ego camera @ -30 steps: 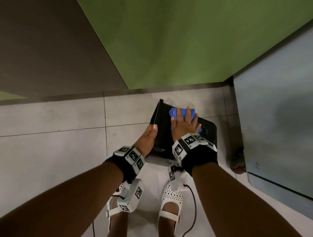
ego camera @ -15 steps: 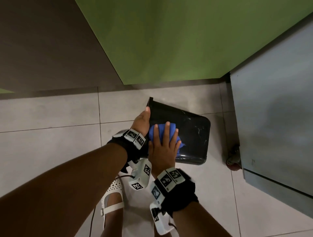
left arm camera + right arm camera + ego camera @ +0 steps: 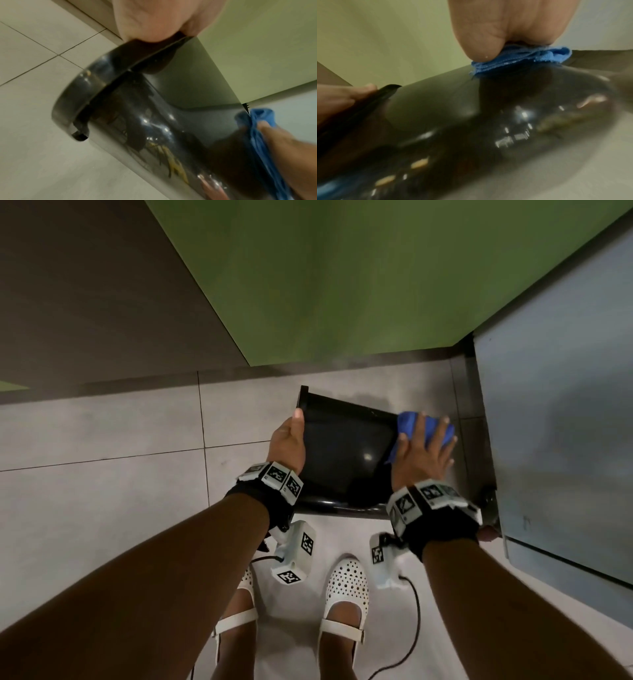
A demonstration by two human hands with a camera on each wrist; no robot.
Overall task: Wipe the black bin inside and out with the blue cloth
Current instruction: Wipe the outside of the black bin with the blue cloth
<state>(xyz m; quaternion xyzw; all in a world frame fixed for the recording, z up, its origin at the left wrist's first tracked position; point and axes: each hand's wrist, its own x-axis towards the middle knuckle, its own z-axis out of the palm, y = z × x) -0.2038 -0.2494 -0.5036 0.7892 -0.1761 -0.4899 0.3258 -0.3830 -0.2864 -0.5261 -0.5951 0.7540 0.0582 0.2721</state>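
Note:
The glossy black bin point(image 3: 342, 450) lies on its side on the tiled floor, mouth to the left and base to the right. My left hand point(image 3: 287, 440) grips the rim at the mouth, thumb on the outer wall. Seen from the left wrist, the rim point(image 3: 96, 83) sits just under that hand point(image 3: 154, 20). My right hand point(image 3: 421, 453) presses the bunched blue cloth point(image 3: 411, 422) with spread, straight fingers against the bin's upper right end, near the base. The right wrist view shows the cloth point(image 3: 522, 58) squeezed between the palm point(image 3: 513, 20) and the bin wall point(image 3: 471, 121).
A green wall panel point(image 3: 342, 285) stands behind the bin and a dark panel point(image 3: 85, 302) to the left. A grey cabinet point(image 3: 565, 422) stands close on the right, with a caster point(image 3: 488, 498) by the bin's base. My white shoes point(image 3: 346, 587) are just in front of the bin.
My right hand has swept the blue cloth along the bin's outer wall, from beside the left hand to the base end on the right. The left hand keeps its hold on the rim.

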